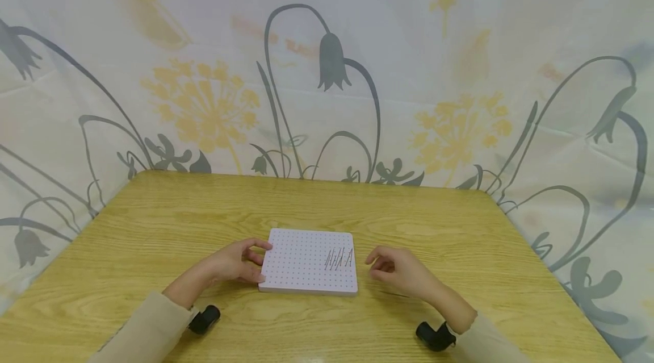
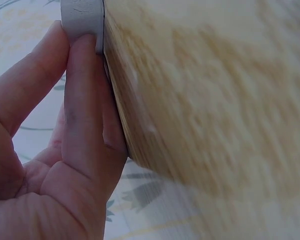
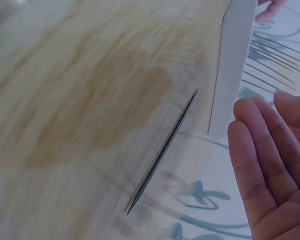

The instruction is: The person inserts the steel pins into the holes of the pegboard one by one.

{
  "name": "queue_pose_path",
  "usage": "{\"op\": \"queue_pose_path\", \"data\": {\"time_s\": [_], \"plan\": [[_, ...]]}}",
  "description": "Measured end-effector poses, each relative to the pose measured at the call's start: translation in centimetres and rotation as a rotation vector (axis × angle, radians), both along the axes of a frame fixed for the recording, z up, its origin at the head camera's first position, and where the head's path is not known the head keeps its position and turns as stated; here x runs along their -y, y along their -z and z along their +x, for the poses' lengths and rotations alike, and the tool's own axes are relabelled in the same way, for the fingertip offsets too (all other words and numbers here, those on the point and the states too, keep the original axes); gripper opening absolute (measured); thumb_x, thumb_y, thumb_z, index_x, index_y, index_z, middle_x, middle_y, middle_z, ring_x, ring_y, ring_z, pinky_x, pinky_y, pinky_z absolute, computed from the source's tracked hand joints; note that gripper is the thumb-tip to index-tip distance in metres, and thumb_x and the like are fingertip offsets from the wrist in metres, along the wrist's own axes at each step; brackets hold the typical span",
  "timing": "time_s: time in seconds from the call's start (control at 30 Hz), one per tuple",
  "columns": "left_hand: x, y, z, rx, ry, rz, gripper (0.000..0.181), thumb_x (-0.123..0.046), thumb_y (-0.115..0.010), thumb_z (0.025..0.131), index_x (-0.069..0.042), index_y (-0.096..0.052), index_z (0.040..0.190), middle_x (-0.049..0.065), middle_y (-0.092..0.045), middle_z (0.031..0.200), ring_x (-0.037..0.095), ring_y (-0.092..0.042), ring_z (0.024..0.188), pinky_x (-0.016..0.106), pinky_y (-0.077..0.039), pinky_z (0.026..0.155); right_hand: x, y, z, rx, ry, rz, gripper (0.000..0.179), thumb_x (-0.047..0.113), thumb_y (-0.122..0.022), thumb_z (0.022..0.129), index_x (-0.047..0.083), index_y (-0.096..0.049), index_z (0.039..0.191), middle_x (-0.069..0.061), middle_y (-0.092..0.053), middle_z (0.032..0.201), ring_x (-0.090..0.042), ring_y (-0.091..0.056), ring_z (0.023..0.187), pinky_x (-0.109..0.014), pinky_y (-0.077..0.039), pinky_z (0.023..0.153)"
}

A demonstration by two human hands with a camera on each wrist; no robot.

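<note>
A white pegboard (image 1: pixel 306 261) with rows of small holes lies flat on the table. Several thin dark pins (image 1: pixel 340 258) stand in holes near its right side. My left hand (image 1: pixel 240 261) holds the board's left edge, with the thumb at the near corner and a fingertip farther up. In the left wrist view, thumb and finger meet the board's edge (image 2: pixel 82 20). My right hand (image 1: pixel 401 272), apart from the board on its right, has loosely curled fingers and holds nothing. Close to it, a thin pointed metal pin (image 3: pixel 164 150) lies on the table.
The wooden table (image 1: pixel 204 204) reaches back to a wall covering (image 1: pixel 327 124) printed with flowers. A black wrist camera (image 1: pixel 204 319) sits at the left wrist, and another black camera (image 1: pixel 434 336) at the right one.
</note>
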State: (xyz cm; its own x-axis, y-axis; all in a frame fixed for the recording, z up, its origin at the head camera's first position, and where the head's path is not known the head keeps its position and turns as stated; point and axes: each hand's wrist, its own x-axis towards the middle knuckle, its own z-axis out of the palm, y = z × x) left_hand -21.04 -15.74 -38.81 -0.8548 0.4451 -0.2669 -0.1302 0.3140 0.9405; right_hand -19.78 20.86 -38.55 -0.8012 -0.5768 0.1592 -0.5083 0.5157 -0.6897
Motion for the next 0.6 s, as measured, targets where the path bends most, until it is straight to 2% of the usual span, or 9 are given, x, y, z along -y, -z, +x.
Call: {"op": "queue_pose_path", "data": {"time_s": [0.17, 0.6], "plan": [[0.0, 0.0, 0.0, -0.001, 0.001, -0.005, 0.064, 0.008, -0.073, 0.074, 0.006, -0.042, 0.13, 0.018, -0.05, 0.102, 0.022, -0.056, 0.083, 0.035, -0.052, 0.071, -0.7, 0.0, 0.2, -0.009, -0.002, 0.012, 0.009, 0.004, -0.065, 0.086, 0.002, -0.063, 0.095, 0.0, -0.065, 0.083, -0.009, -0.061, 0.075, -0.026, -0.051, 0.064], [0.1, 0.0, -0.2, -0.002, 0.012, -0.007, 0.064, 0.006, -0.073, 0.075, 0.005, -0.042, 0.131, 0.018, -0.049, 0.103, 0.021, -0.056, 0.084, 0.034, -0.052, 0.072, -2.5, 0.3, 0.6, -0.002, 0.004, 0.054, 0.009, 0.004, -0.068, 0.084, 0.004, -0.063, 0.092, 0.0, -0.065, 0.083, -0.007, -0.06, 0.075, -0.025, -0.05, 0.065]]}}
